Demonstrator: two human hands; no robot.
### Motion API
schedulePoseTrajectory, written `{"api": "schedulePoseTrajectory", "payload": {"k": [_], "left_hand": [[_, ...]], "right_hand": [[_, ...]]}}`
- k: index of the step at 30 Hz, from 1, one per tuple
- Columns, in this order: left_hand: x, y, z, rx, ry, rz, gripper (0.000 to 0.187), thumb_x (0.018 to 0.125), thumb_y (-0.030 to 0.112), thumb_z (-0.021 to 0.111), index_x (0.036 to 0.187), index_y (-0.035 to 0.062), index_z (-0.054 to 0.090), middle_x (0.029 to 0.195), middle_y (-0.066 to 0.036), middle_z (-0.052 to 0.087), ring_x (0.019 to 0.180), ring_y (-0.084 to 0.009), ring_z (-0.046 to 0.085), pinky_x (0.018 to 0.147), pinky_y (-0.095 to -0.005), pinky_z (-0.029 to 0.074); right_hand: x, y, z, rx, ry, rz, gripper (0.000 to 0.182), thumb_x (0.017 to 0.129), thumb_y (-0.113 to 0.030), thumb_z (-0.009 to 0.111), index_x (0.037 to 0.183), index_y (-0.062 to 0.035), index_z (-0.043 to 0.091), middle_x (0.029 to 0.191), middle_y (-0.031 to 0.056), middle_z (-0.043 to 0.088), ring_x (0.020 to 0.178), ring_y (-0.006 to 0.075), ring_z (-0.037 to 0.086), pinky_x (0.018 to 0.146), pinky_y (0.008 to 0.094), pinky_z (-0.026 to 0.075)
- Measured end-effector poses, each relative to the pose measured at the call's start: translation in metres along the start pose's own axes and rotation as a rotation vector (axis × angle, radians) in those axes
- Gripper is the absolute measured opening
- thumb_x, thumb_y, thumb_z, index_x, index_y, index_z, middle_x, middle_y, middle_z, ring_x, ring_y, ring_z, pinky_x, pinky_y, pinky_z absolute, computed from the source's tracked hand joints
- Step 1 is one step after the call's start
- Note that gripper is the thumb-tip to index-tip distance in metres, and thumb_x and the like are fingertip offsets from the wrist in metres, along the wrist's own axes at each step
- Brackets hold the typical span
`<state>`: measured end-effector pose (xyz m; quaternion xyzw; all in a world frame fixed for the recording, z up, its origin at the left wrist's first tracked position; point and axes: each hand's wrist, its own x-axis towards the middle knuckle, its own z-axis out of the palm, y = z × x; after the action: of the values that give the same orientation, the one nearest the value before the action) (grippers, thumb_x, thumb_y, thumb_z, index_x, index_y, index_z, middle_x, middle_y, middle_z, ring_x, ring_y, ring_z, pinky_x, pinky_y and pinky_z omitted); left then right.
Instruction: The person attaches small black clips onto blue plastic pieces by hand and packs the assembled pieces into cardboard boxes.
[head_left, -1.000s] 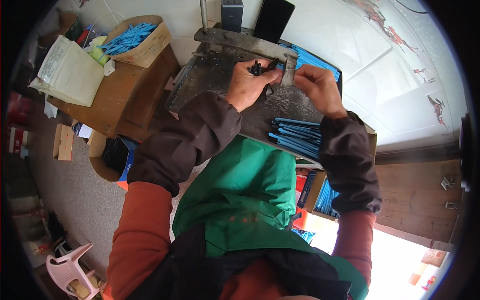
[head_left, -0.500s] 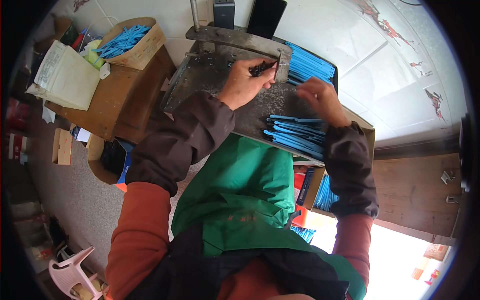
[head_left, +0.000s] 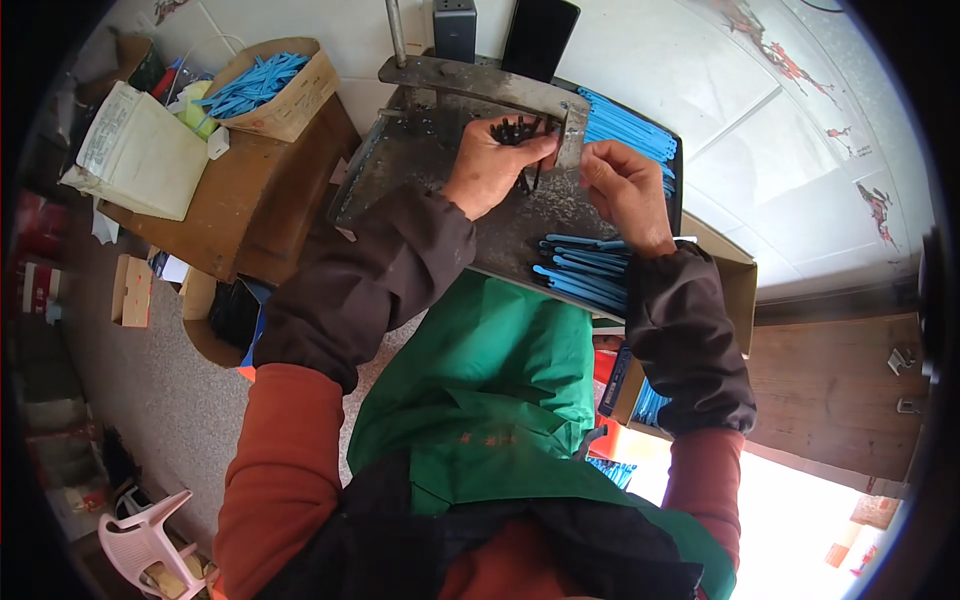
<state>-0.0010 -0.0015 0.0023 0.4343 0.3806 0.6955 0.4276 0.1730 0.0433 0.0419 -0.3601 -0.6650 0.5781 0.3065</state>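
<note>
My left hand [head_left: 485, 168] is closed around a bunch of thin black pieces [head_left: 514, 131], with one of them pointing down below the fingers. Its fingertips are beside the lower end of a worn metal bar [head_left: 480, 84] above a dark metal tray [head_left: 405, 160]. To the right of that bar end is my right hand [head_left: 630, 192], thumb and fingers pinched together; anything between them is too small to make out. Below this hand lies a pile of flat blue strips [head_left: 580, 272] with dark parts. More blue strips [head_left: 628, 125] lie in rows behind it.
A cardboard box [head_left: 285, 105] of blue pieces and a white container [head_left: 140, 150] stand on a brown cabinet [head_left: 215, 220] at left. A phone [head_left: 540, 38] and a grey block [head_left: 455, 32] are at the wall. A box of blue strips [head_left: 650, 403] sits under my right forearm.
My right hand has moved left and slightly down, from over the rear blue strips to the bar's end. The black bunch in my left hand has fanned out, one piece now pointing down.
</note>
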Motion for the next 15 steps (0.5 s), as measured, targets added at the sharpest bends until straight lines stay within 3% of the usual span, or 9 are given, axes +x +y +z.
{"api": "schedulePoseTrajectory", "payload": {"k": [2,5,8,11,14,15], "left_hand": [[0.000,0.001,0.000,0.025,-0.004,0.019,0.007,0.082,0.001,0.065,0.088,-0.0022,0.066,0.076,-0.004,0.064,0.065,-0.0098,0.058,0.060,-0.0239,0.047],[0.002,-0.001,-0.003,-0.004,-0.012,0.017,0.007,0.082,0.000,0.065,0.089,-0.0030,0.066,0.076,-0.006,0.065,0.067,-0.0104,0.060,0.060,-0.0239,0.049],[-0.001,0.001,-0.003,0.066,-0.010,0.010,0.009,0.083,0.003,0.065,0.088,-0.0033,0.066,0.075,-0.006,0.065,0.067,-0.0105,0.060,0.060,-0.0236,0.049],[-0.001,0.006,-0.003,0.094,0.017,-0.016,0.011,0.084,0.008,0.065,0.086,-0.0027,0.065,0.073,-0.006,0.065,0.065,-0.0099,0.059,0.059,-0.0235,0.048],[-0.002,0.011,-0.007,0.179,-0.048,-0.092,0.016,0.086,0.014,0.064,0.083,-0.0017,0.065,0.071,-0.005,0.064,0.063,-0.0089,0.058,0.059,-0.0230,0.047],[0.000,0.012,-0.007,0.226,-0.097,-0.122,0.018,0.087,0.016,0.064,0.082,-0.0014,0.064,0.071,-0.005,0.063,0.063,-0.0085,0.058,0.058,-0.0227,0.047]], "right_hand": [[0.003,-0.001,0.003,0.129,-0.020,0.039,0.013,0.085,-0.012,0.063,0.087,0.0006,0.063,0.068,-0.0009,0.056,0.055,0.0060,0.044,0.049,0.0224,0.036],[0.016,-0.002,-0.003,-0.430,0.021,-0.359,0.010,0.082,-0.008,0.065,0.081,0.0023,0.063,0.066,0.0011,0.056,0.057,0.0075,0.047,0.050,0.0245,0.038],[0.015,-0.013,-0.006,-0.628,0.032,-0.569,0.008,0.078,-0.005,0.065,0.079,0.0028,0.064,0.066,0.0060,0.057,0.059,0.0127,0.053,0.054,0.0272,0.041],[0.011,-0.014,-0.030,-0.456,-0.060,-0.257,0.010,0.082,-0.008,0.064,0.081,0.0020,0.064,0.069,0.0037,0.056,0.061,0.0110,0.052,0.055,0.0248,0.040],[0.018,0.009,-0.059,-0.809,-0.234,-0.370,0.010,0.081,-0.009,0.066,0.082,0.0011,0.065,0.071,0.0076,0.058,0.064,0.0159,0.054,0.060,0.0281,0.043],[0.019,0.014,-0.057,-0.903,-0.216,-0.407,0.015,0.078,-0.010,0.067,0.089,-0.0009,0.065,0.081,0.0086,0.059,0.073,0.0224,0.057,0.066,0.0314,0.046]]}}
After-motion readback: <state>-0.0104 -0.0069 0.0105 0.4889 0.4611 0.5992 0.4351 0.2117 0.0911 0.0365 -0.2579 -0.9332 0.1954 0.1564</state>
